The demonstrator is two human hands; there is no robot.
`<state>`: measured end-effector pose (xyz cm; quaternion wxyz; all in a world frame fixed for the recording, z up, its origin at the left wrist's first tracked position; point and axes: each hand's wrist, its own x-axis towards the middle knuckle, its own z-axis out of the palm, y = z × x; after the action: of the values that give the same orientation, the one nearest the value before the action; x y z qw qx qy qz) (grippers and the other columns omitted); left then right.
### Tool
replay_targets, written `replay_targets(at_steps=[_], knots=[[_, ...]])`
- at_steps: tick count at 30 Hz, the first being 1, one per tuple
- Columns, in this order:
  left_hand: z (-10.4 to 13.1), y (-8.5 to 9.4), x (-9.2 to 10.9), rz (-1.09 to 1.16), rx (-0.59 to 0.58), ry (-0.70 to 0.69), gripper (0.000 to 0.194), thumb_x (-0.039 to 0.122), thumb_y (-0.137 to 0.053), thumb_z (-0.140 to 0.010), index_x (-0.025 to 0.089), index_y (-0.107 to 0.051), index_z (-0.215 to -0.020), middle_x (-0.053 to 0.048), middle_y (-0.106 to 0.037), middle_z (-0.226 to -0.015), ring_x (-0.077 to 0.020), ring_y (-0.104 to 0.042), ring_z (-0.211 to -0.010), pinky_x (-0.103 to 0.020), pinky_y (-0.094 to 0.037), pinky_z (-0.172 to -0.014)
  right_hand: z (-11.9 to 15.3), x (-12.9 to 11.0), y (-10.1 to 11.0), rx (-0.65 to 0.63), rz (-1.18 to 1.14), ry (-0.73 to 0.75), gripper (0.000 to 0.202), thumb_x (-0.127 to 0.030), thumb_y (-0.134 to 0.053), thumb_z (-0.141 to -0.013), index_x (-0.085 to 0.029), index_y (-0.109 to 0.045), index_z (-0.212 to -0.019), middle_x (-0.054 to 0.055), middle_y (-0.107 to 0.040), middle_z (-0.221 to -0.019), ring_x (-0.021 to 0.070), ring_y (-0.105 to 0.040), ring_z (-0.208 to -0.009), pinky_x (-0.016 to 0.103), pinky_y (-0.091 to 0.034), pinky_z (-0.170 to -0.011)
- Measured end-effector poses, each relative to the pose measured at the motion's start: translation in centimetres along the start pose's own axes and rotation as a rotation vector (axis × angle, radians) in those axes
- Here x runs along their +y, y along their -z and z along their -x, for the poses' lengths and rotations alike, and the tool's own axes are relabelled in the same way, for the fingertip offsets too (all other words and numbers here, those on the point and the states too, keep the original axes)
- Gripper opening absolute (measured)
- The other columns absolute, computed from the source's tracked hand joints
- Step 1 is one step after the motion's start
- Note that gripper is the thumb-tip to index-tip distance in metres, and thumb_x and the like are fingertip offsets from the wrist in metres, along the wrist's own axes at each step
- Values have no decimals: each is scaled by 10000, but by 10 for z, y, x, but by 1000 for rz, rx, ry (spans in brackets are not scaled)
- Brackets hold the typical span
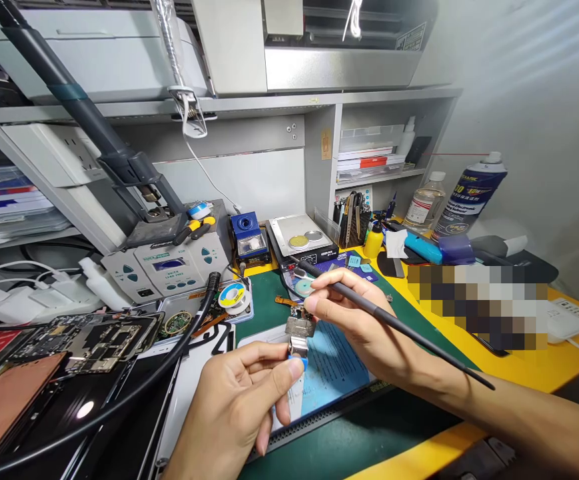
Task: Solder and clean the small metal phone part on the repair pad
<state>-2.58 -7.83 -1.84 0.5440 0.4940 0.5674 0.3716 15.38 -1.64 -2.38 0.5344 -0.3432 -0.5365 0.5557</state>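
Observation:
My left hand (249,393) is closed, thumb and fingers pinching a small metal clip with a blue grip (298,365) at the lower middle. Above the clip, and apparently held in it, is a small phone circuit board (300,325) with metal shielding. An orange-brown flex strip (285,302) shows beside the board's upper end. My right hand (352,307) is closed around a long black pen-shaped tool (394,323), which slants down to the right. Its fingertips are close to the board's upper end; whether they touch it cannot be made out.
A blue-and-white sheet (334,373) lies on the green mat (399,427) below my hands. Solder wire (234,298), a hot-air station (169,267) and its black hose (169,373) are left, near opened phones (104,340). A spray can (472,197) and bottle (425,201) stand right.

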Motion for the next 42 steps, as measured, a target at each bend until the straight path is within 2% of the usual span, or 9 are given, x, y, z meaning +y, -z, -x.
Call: replay_targets(at_steps=[17,26,33,38,42], knots=[[-1,1,1,16,-28,37,488,546,-735,-802,105,-680,-1004,-15,-624,-560,-51,-420,-389,-190,-252,-432,1,-2,1,5,13,-13,153,-251,-781,-843,-224,-652,-920,-55,-641,-750,98,-554,-691,246,-434,-668],[-1,1,-1,41,-23,12,484,556,-742,-797,117,-692,-995,-18,-628,-565,-52,-434,-390,-182,-277,-423,-1,-1,3,-15,8,-30,161,-264,-776,-855,-230,-645,-943,-62,-627,-739,94,-531,-684,251,-412,-662],[-1,1,-1,37,-18,20,486,543,-746,-795,108,-684,-1004,-16,-631,-571,-56,-448,-392,-178,-290,-424,-2,1,5,-41,-60,-59,187,-285,-793,-842,-236,-642,-942,-48,-651,-748,110,-532,-698,277,-406,-687],[-1,0,-1,46,-22,-16,481,551,-746,-791,111,-692,-978,-17,-623,-552,-60,-443,-388,-176,-292,-416,-4,-1,7,-78,-123,-119,184,-266,-795,-834,-239,-660,-956,-44,-644,-730,128,-584,-723,294,-428,-715],[1,-3,0,47,23,-13,463,533,-740,-794,108,-698,-973,-25,-631,-565,-64,-456,-403,-169,-301,-422,-3,-4,8,-96,-159,-133,196,-250,-793,-827,-237,-661,-972,-37,-664,-746,139,-603,-731,324,-457,-756]])
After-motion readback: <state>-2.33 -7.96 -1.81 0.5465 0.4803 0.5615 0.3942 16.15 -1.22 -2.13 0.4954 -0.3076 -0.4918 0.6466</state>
